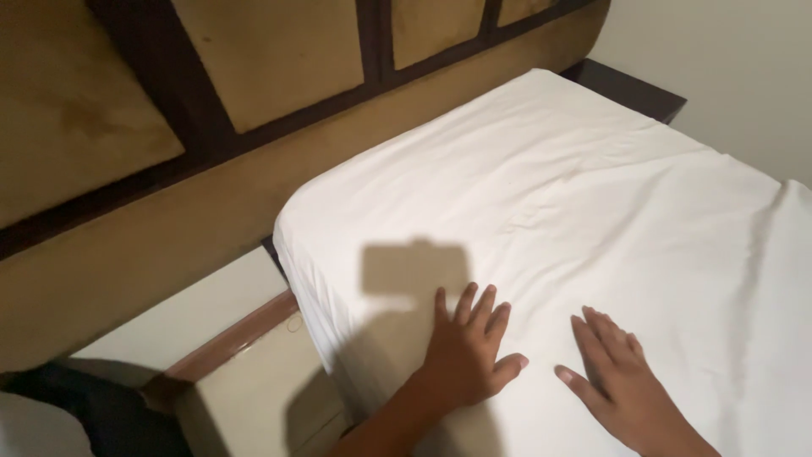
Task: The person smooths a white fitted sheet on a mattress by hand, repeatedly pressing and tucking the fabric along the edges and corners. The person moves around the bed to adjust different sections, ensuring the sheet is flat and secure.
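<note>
A white sheet [592, 195] covers the mattress and fills most of the view. My left hand [467, 351] lies flat on the sheet near the mattress's near corner, fingers spread, holding nothing. My right hand [617, 377] rests palm down on the sheet a little to the right, fingers spread as well. The two hands are apart and do not touch. A square shadow [412, 271] falls on the sheet just above my left hand.
A padded tan headboard [169, 169] with dark wooden strips runs along the left and top. A dark bedside table corner [630, 89] shows at the top right. Pale floor [194, 313] and a bed base [254, 389] lie at the lower left, with dark cloth [93, 406].
</note>
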